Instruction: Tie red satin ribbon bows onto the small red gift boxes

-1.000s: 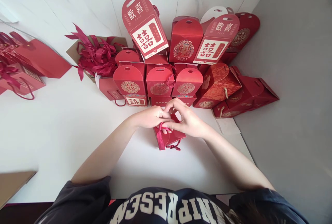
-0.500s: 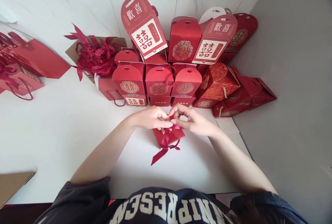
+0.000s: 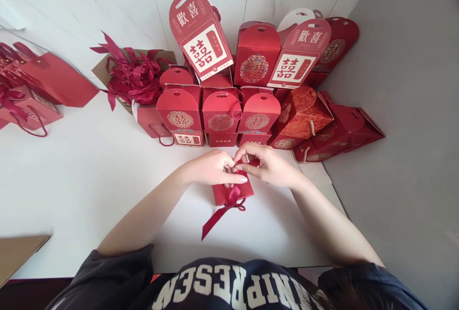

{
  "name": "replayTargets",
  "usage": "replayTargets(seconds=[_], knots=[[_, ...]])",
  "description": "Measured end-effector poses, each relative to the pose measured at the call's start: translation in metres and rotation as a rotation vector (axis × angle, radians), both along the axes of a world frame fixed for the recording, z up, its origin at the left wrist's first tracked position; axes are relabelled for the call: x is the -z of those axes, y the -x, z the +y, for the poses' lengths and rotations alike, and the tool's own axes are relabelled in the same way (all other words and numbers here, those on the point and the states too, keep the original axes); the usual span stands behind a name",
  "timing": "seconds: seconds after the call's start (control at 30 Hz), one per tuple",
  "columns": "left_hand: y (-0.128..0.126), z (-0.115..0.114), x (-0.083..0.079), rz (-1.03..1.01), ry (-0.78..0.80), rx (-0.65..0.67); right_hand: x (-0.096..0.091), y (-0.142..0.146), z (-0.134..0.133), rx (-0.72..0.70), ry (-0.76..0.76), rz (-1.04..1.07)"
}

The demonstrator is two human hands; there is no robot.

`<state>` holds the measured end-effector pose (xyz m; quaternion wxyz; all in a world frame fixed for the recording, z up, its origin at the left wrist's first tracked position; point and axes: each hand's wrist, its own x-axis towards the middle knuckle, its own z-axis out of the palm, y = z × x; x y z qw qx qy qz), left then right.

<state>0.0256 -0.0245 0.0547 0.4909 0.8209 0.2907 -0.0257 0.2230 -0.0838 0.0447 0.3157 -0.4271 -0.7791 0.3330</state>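
A small red gift box point(image 3: 221, 195) sits on the white table below my hands, with a twisted red cord point(image 3: 242, 204) at its near side. Dark red satin ribbon point(image 3: 219, 214) runs from under my fingers across the box, and one loose end trails toward me on the left. My left hand point(image 3: 213, 166) is closed over the top of the box, thumb stretched along the ribbon. From the other side, my right hand point(image 3: 263, 164) pinches ribbon between thumb and forefinger, fingertips meeting those of the left. What the inner fingers grip is partly hidden.
Stacked red gift boxes point(image 3: 218, 111) stand behind my hands against the tiled wall. Left of them a brown paper bag point(image 3: 98, 71) holds a heap of ribbons point(image 3: 134, 78). Red bags point(image 3: 66, 80) are at far left, a cardboard piece point(image 3: 21, 252) at the near left, and a grey wall point(image 3: 412, 109) at right.
The loose ribbon end has slid further down and left. My left thumb now reaches further right, and the pink ribbon part beside it is no longer visible. Both hands stay over the box.
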Motion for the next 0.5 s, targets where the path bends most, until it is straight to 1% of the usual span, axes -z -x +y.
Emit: replayTargets(seconds=[0.07,0.1,0.13,0.2,0.33,0.4,0.5], knots=[[0.002,0.005,0.0,0.012,0.134,0.003,-0.003,-0.004,-0.001,-0.039,-0.04,-0.046],[0.003,0.007,0.0,0.012,0.196,0.002,-0.004,-0.006,-0.002,-0.062,-0.035,-0.063],[0.003,0.01,-0.001,0.006,0.245,0.0,-0.004,-0.008,-0.002,-0.086,-0.015,-0.073],[0.005,0.013,-0.001,0.0,0.29,0.01,-0.004,-0.012,-0.003,-0.11,0.045,-0.075],[0.008,0.015,-0.005,0.018,0.251,0.101,-0.002,-0.014,-0.003,-0.102,0.129,-0.048],[0.01,0.013,-0.007,0.011,0.221,0.139,-0.001,-0.014,-0.003,-0.103,0.141,-0.016],[0.013,0.01,-0.01,-0.022,0.191,0.161,-0.002,-0.012,-0.002,-0.103,0.138,0.015]])
